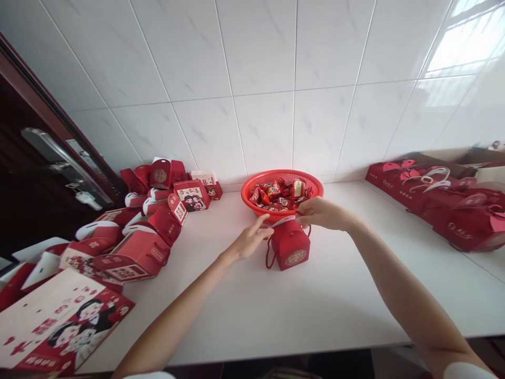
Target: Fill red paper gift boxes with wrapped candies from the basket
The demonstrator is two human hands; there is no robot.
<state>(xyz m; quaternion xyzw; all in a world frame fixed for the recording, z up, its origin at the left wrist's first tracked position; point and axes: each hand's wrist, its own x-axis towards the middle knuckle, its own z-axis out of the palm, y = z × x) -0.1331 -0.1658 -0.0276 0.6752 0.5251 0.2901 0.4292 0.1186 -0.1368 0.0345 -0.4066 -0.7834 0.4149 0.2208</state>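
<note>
A small red gift box [291, 250] with a gold label and red cord handles stands on the white counter in front of me. Its top flap [283, 221] is raised, showing a pale underside. At the box's upper right, my right hand [321, 213] has its fingers closed on the edge of the top. My left hand [252, 237] is at the upper left, thumb and fingers apart, fingertips against or very close to the flap. Just behind the box sits a red plastic basket [248, 197] of red-wrapped candies [280, 193].
Several red and white gift boxes [136, 250] crowd the counter's left side, with a large printed box [67, 321] nearest. At the right are red boxes [453, 223] with cord handles. A tiled wall [264, 131] rises behind; a dark door [35, 173] is at left.
</note>
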